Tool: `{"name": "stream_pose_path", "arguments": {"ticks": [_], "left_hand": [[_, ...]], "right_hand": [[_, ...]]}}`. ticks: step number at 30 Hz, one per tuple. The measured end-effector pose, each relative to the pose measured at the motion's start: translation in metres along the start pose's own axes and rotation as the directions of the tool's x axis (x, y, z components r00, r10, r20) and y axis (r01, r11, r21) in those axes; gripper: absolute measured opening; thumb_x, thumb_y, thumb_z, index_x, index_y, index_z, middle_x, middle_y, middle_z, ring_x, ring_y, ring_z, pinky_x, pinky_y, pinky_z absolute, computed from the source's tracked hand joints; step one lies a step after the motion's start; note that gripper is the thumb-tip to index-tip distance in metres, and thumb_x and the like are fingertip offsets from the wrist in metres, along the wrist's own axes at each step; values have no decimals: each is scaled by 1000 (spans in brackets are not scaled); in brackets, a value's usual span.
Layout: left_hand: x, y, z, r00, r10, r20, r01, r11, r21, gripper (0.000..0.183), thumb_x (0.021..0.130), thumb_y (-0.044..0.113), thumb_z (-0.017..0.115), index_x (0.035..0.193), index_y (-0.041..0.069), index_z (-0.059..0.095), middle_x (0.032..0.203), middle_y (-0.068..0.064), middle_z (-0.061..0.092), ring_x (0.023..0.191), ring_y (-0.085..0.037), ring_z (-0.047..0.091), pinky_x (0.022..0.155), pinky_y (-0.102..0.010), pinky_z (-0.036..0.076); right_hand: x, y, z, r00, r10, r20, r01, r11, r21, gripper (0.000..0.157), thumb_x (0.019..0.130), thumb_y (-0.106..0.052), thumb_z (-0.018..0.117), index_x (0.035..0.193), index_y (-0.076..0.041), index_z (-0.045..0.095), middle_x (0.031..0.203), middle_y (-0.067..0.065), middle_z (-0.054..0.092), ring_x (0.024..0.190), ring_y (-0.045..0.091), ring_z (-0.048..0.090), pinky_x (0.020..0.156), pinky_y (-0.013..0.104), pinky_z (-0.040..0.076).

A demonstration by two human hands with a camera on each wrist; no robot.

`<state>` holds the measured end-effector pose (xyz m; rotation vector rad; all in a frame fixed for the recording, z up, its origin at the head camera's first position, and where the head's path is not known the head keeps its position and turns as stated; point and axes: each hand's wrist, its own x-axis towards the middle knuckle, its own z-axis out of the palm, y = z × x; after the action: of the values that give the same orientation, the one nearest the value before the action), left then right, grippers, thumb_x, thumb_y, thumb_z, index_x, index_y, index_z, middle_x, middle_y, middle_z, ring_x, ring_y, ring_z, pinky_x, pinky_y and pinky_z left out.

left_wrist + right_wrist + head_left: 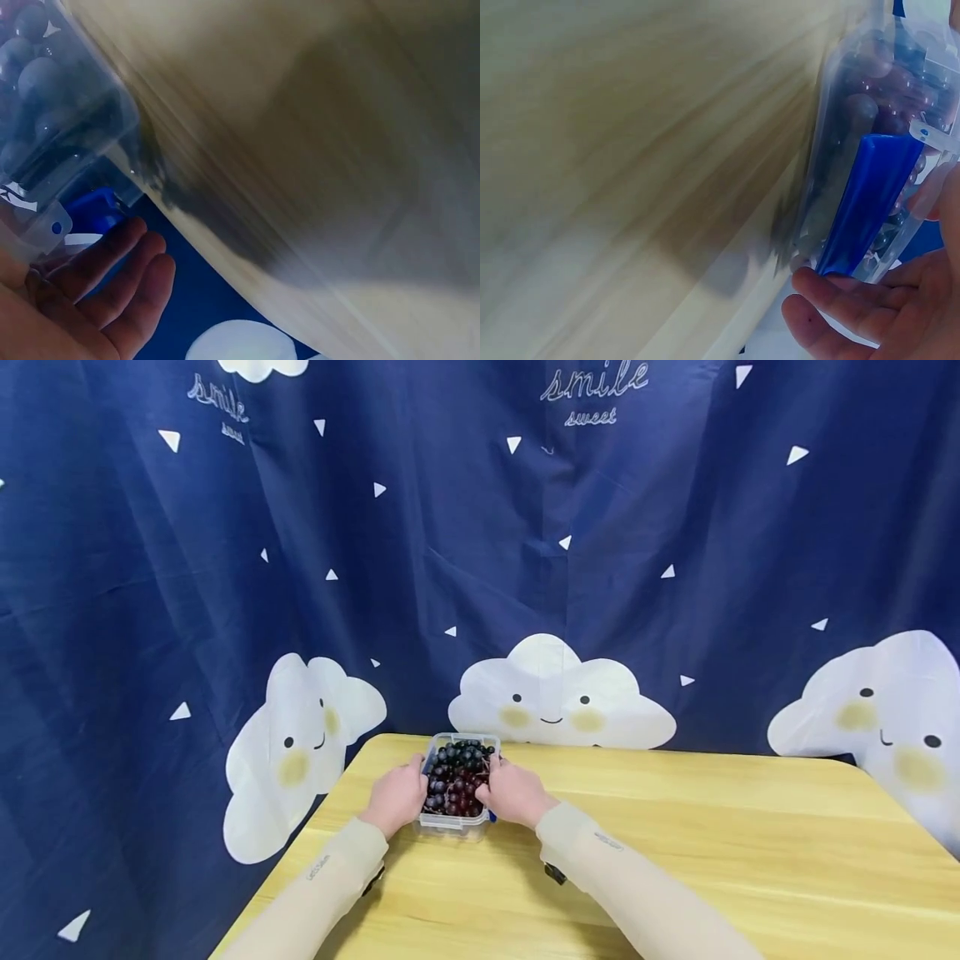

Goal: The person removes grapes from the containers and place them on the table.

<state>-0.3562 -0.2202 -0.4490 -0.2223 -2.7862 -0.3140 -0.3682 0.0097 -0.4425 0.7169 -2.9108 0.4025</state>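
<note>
A clear plastic box filled with dark purple and black grapes is at the far left part of the table, with no lid over the grapes. My left hand grips its left side and my right hand grips the right side, thumb over the rim. In the right wrist view a blue clip hangs along the box wall, above the curled fingers. Another blue clip shows beside the left fingers in the left wrist view. The box's underside is hidden.
The wooden table stretches to the right and toward me. Behind it and to the left hangs a dark blue curtain printed with white clouds and triangles, close to the table's back edge.
</note>
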Motion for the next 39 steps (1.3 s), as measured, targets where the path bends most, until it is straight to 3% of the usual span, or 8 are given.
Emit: {"name": "stream_pose_path", "arguments": {"ticks": [7, 11, 20, 31, 39], "left_hand": [[-7, 14, 2, 1000, 17, 2, -17, 1000, 11, 29, 98, 15, 54, 123, 2, 55, 77, -12, 66, 65, -32, 65, 53, -48, 50], [-10, 20, 2, 1000, 13, 8, -13, 1000, 14, 31, 99, 16, 53, 127, 2, 54, 77, -11, 66, 64, -30, 65, 51, -46, 49], [-17, 36, 0, 999, 35, 17, -36, 999, 35, 39, 97, 18, 53, 132, 1, 55, 90, -17, 71, 74, -34, 69, 55, -48, 52], [-25, 54, -9, 995, 62, 76, -61, 998, -20, 42, 95, 19, 52, 134, 3, 54, 80, -13, 67, 66, -28, 63, 54, -44, 49], [-33, 58, -1, 994, 62, 85, -60, 998, -29, 36, 98, 24, 50, 129, 6, 52, 68, -1, 57, 59, -20, 56, 51, -39, 43]], "right_hand": [[-19, 5, -10, 1000, -5, 13, 5, 1000, -5, 69, 97, -35, 52, 148, 11, 39, 144, 24, 54, 65, 19, 54, 44, 31, 43], [-27, 6, -14, 1000, 8, 16, -8, 1000, -1, 70, 96, -35, 52, 149, 10, 39, 144, 23, 54, 66, 18, 52, 45, 31, 41], [-45, 13, -18, 1000, 2, -1, -2, 1000, -4, 69, 97, -33, 52, 148, 10, 39, 143, 26, 54, 51, 14, 39, 41, 31, 38], [-72, 21, -24, 1000, -12, -27, 11, 999, -39, 70, 96, -37, 55, 147, 10, 42, 126, 23, 66, 44, 10, 33, 37, 28, 34], [-88, 24, -25, 999, -25, -27, 22, 996, -88, 71, 97, -41, 52, 146, 9, 43, 128, 25, 65, 43, 8, 32, 34, 24, 30]]}}
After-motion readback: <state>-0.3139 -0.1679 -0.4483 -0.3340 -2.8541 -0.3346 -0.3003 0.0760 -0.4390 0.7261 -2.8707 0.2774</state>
